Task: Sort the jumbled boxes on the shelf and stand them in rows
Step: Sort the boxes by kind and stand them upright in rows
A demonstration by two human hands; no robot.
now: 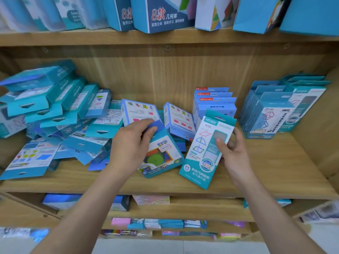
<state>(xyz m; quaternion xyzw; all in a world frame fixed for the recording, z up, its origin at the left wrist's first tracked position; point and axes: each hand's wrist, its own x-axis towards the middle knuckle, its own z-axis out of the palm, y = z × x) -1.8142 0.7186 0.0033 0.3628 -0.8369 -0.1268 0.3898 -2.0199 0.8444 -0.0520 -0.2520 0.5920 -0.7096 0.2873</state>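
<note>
Held just left of the standing row: a shapes box gripped in curled fingers of the left hand, a tall teal box pinched, tilted, by the right hand; probably risked knocking over the leaning boxes further left of that row while reaching.

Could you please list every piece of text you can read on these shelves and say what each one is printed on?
"8款 几何体": large blue box on the upper shelf.
"8": neighbouring blue box, rest hidden.
"S-33", last digit unclear: teal box in the right hand.
Shapes box in the left hand and all other print: too blurred.
</note>
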